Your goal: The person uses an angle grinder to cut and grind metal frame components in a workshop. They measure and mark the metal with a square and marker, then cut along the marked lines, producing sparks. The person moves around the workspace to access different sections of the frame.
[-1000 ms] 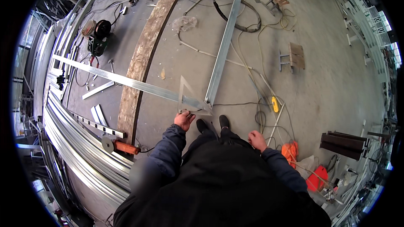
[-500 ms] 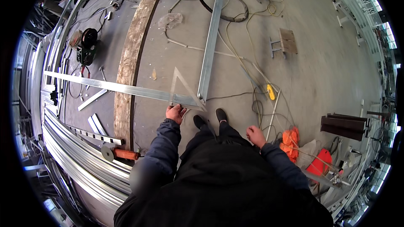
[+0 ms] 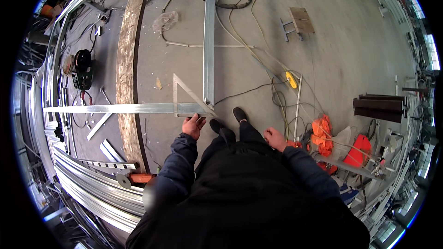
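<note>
My left hand (image 3: 193, 126) pinches the lower edge of a pale triangular set square (image 3: 176, 93). The set square lies across a horizontal galvanized metal bar (image 3: 104, 109), close to its right end. There a second metal bar (image 3: 209, 41) meets it at a corner and runs away from me. The square's sloping side crosses toward that corner, and one straight side points away from me. My right hand (image 3: 275, 139) hangs at my right side with its fingers curled and nothing showing in them.
A long wooden plank (image 3: 128, 50) passes under the horizontal bar. Stacked metal profiles (image 3: 99, 193) and an orange angle grinder (image 3: 140, 178) lie at left. A dark machine (image 3: 82, 70) stands farther off. Cables, a yellow device (image 3: 291, 80), a small stool (image 3: 301, 20) and orange cloth (image 3: 321, 134) lie rightward.
The view has turned, so the bars and the set square sit straighter and farther left. My left hand keeps its hold on the square. My right hand has come slightly forward, still curled.
</note>
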Tool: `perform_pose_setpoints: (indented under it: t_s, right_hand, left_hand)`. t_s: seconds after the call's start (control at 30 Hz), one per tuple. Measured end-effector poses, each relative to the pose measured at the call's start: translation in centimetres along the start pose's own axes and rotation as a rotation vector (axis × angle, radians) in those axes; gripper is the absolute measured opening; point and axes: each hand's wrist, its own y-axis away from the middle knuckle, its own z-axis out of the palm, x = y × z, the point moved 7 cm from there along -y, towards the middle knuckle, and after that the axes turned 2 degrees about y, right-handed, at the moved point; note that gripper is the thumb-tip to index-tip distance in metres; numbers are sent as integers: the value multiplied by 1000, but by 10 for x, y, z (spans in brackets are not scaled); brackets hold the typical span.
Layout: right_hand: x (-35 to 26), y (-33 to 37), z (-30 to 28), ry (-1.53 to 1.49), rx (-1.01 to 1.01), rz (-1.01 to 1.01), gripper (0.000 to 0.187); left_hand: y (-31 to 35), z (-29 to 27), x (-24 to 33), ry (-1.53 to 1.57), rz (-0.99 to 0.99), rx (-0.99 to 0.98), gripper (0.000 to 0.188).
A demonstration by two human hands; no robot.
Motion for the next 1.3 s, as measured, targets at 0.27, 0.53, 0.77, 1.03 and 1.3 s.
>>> perform_pose_setpoints:
  t_s: [0.27, 0.53, 0.77, 1.03, 1.3]
  right_hand:
    - [6, -1, 2, -4, 33, -19, 27]
    - [12, -4, -2, -30, 28, -36, 24]
    - [19, -7, -11, -36, 66, -42, 25]
    - [39, -8, -23, -28, 105, -13, 25]
    - [69, -2, -31, -58, 158, 23, 26]
  left_hand:
    - [2, 3, 0, -24, 7, 32, 17]
    - [-1, -1, -4, -20, 9, -6, 15]
    - [-1, 0, -7, -30, 38, -13, 17]
    - [-1, 1, -6, -11, 40, -1, 18]
    - [-3, -1, -7, -18, 26, -38, 19]
